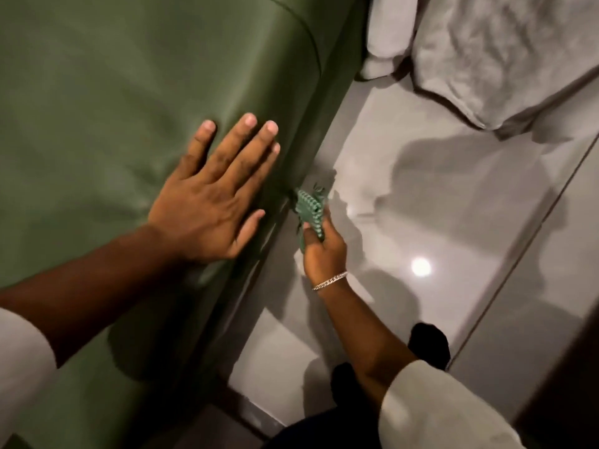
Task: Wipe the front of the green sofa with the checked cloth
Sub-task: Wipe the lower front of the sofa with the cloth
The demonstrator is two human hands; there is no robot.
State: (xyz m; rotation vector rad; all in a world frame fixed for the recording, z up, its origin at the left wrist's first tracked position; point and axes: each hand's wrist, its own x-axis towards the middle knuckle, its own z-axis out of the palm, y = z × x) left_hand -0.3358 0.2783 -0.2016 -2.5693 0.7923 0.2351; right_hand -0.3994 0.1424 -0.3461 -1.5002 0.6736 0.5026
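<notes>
The green sofa fills the left half of the head view, its seat top facing me and its front face dropping away at the right edge. My left hand lies flat on the seat near that edge, fingers spread, holding nothing. Lower down, my right hand, with a chain bracelet on the wrist, grips the bunched green checked cloth. The cloth is pressed against the sofa's front face close to the floor.
A glossy grey tiled floor runs along the sofa's front, with a bright light reflection. A grey bed or blanket hangs at the top right, a pale cushion beside it. My dark-socked feet stand on the floor below.
</notes>
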